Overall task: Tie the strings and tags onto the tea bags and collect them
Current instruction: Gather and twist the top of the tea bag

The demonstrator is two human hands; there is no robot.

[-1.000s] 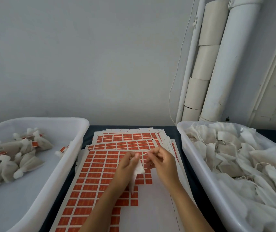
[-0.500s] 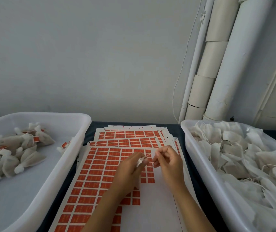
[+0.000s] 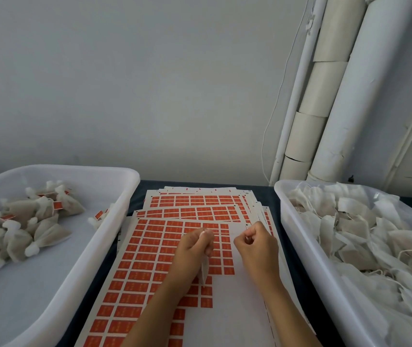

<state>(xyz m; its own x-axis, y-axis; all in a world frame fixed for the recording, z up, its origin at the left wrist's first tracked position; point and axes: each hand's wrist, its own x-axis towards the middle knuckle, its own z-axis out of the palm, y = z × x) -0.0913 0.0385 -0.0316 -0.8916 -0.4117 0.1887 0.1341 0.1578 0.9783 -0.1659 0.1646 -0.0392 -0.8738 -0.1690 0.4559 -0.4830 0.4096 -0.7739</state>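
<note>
The left hand [image 3: 196, 244] gripped the gathered neck of a tea bag [image 3: 204, 271] over the tag sheets [image 3: 150, 266], while the right hand [image 3: 256, 242] had pulled away to the side from where it sat close half a second before, fingers curled, seemingly pinching the string, too thin to see. That looked like the knot being drawn tight. Next stop, probably the left bin [image 3: 115, 221].

Dark blue surface [image 3: 140, 189] shows in strips beyond and beside the grip. Plain grey wall [image 3: 150, 83] behind. Far right of the grip: white pipes [image 3: 345, 101] lean against the wall, a thin white cord [image 3: 278, 96] hanging just left of them.
</note>
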